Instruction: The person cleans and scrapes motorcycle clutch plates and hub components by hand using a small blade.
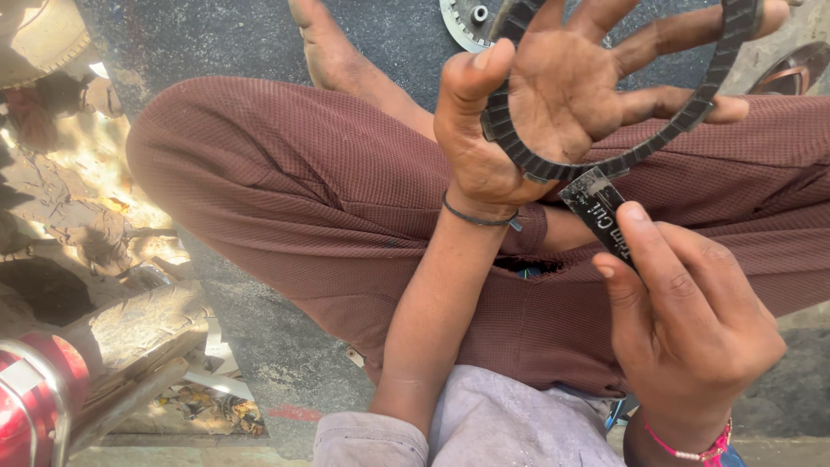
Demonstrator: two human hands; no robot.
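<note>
My left hand (553,104) is raised palm-up with its fingers spread through a dark segmented ring-shaped plate (683,121), which rests across the palm, the thumb pressing on its left side. My right hand (683,320) pinches a short dark flat blade (596,212) between thumb and forefinger. The blade's tip touches the ring's lower edge near the heel of my left palm. A thin dark band circles my left wrist and a pink bracelet my right wrist. Both hands work above my crossed legs in maroon trousers (303,190).
A round metal toothed part (467,19) lies on the dark ground beyond my bare foot (333,52). A sandal (795,69) sits at the upper right. To the left are dirty cloth-like scraps (86,225), a red and chrome object (30,398) and metal bars.
</note>
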